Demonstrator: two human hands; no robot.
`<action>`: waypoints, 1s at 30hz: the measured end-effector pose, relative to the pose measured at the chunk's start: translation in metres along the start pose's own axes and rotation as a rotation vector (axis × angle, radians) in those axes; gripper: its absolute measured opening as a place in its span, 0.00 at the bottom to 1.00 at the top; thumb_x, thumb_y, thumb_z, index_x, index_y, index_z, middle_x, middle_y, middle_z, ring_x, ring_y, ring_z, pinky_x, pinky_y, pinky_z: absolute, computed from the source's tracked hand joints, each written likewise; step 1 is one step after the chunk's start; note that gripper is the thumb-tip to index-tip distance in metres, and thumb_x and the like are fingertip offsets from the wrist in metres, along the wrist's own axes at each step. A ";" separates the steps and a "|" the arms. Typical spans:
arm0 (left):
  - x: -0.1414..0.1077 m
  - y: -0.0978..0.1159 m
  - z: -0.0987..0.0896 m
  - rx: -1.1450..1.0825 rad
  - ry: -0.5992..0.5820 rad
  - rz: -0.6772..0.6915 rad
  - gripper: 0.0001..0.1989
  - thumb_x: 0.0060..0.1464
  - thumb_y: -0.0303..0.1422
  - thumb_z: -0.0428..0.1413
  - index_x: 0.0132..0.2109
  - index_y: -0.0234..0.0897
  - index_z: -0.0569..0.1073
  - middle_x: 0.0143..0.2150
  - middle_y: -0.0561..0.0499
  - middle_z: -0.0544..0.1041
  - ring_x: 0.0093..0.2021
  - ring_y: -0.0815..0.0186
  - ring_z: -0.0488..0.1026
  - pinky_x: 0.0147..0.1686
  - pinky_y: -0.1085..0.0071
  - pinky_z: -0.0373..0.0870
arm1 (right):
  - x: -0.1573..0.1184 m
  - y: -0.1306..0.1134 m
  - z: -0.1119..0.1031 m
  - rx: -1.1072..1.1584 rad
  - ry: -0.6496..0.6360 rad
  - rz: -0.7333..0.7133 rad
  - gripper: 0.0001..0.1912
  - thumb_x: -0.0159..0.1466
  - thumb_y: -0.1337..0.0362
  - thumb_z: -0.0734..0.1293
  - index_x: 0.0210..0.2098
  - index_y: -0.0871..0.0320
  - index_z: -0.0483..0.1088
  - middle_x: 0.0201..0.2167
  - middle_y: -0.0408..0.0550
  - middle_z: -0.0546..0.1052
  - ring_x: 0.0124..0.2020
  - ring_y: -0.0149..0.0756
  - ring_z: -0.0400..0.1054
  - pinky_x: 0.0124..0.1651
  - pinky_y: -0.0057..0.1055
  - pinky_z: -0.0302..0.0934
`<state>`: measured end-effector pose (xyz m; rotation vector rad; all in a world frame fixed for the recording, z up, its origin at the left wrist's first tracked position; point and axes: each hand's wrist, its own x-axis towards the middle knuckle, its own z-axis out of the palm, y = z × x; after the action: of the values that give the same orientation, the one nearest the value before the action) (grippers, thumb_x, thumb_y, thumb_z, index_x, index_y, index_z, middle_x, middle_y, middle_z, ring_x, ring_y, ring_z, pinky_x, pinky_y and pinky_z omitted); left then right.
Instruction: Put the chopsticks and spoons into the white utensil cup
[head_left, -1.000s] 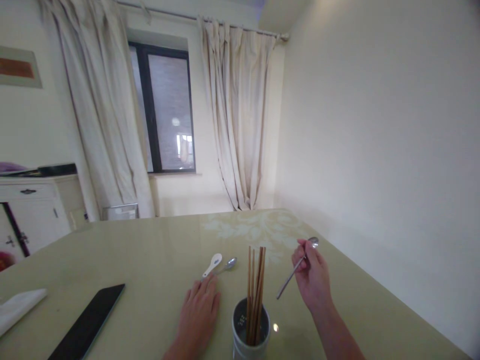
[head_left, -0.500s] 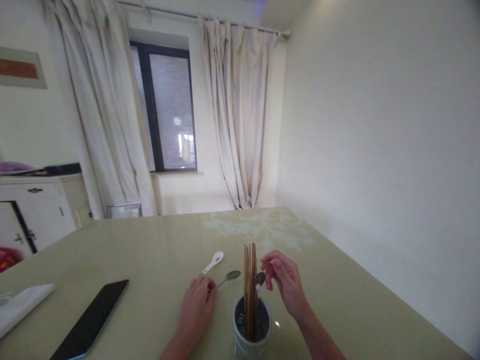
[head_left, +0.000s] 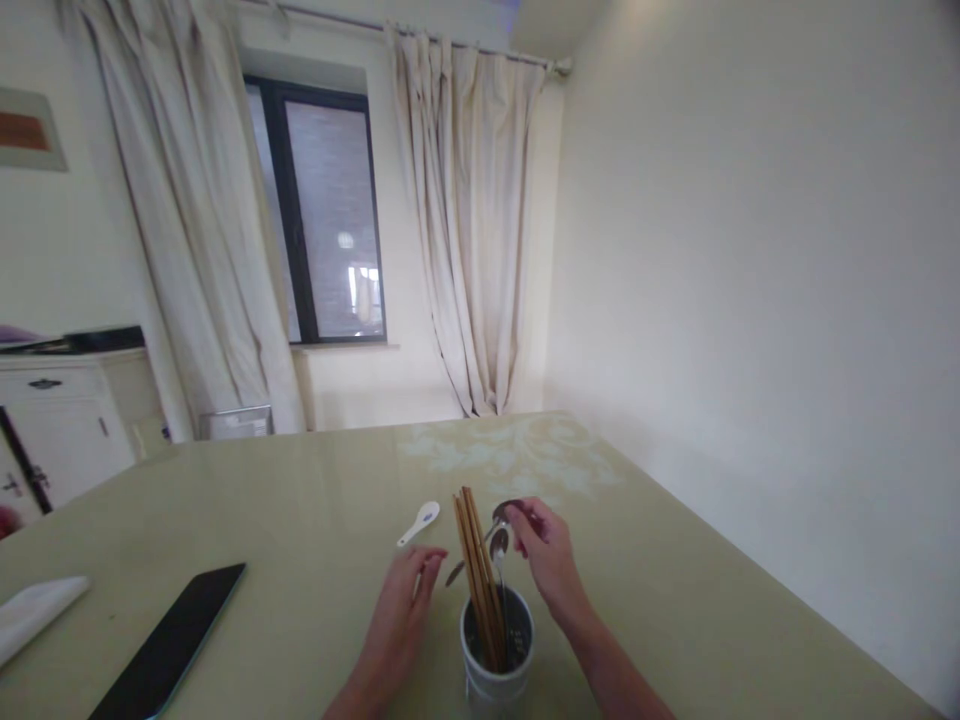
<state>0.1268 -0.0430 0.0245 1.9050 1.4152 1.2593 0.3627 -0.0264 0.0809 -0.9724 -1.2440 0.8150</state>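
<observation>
My right hand [head_left: 551, 555] pinches a metal spoon [head_left: 489, 528] by its bowl end. The spoon slants down to the left behind the chopsticks, its handle end near my left fingertips. My left hand [head_left: 405, 605] is left of the cup, fingers stretched out and holding nothing. Several wooden chopsticks [head_left: 474, 560] lean left in a grey cup [head_left: 498, 682]. A second metal spoon [head_left: 499, 546] stands in the cup, bowl up, beside them. Just beyond my left hand, a white spoon [head_left: 420, 522] with a small blue mark lies on the table.
A dark phone-like slab [head_left: 176, 635] lies on the greenish table [head_left: 315, 510] to the left. Beyond it is a folded white item [head_left: 37, 612], cut off by the frame. A wall [head_left: 750, 330] runs along the table's right side.
The metal spoon that lay under my left hand is now raised in my right hand. My left hand has let go of it. The chopsticks have tipped to the left.
</observation>
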 end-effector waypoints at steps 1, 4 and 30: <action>0.002 -0.006 -0.004 0.108 0.058 0.034 0.20 0.71 0.44 0.47 0.49 0.42 0.82 0.50 0.43 0.84 0.54 0.51 0.78 0.56 0.55 0.73 | 0.003 -0.007 -0.008 0.018 0.086 -0.053 0.21 0.64 0.44 0.74 0.35 0.58 0.81 0.20 0.40 0.70 0.21 0.31 0.61 0.24 0.27 0.54; 0.004 -0.024 -0.011 0.472 0.151 0.063 0.21 0.70 0.32 0.45 0.59 0.42 0.80 0.61 0.41 0.80 0.61 0.49 0.73 0.63 0.49 0.69 | 0.013 -0.025 -0.034 0.142 0.351 -0.185 0.22 0.63 0.44 0.77 0.34 0.57 0.79 0.21 0.38 0.68 0.22 0.28 0.57 0.23 0.26 0.52; 0.012 -0.036 -0.022 0.282 0.087 -0.093 0.18 0.64 0.38 0.47 0.52 0.39 0.77 0.46 0.42 0.85 0.48 0.53 0.82 0.53 0.54 0.77 | -0.007 -0.015 -0.003 0.046 -0.030 0.031 0.37 0.65 0.31 0.68 0.21 0.58 0.75 0.15 0.38 0.62 0.17 0.27 0.52 0.21 0.27 0.44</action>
<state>0.0905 -0.0222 0.0119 1.9539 1.7862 1.1618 0.3647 -0.0394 0.0919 -0.9474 -1.2335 0.8820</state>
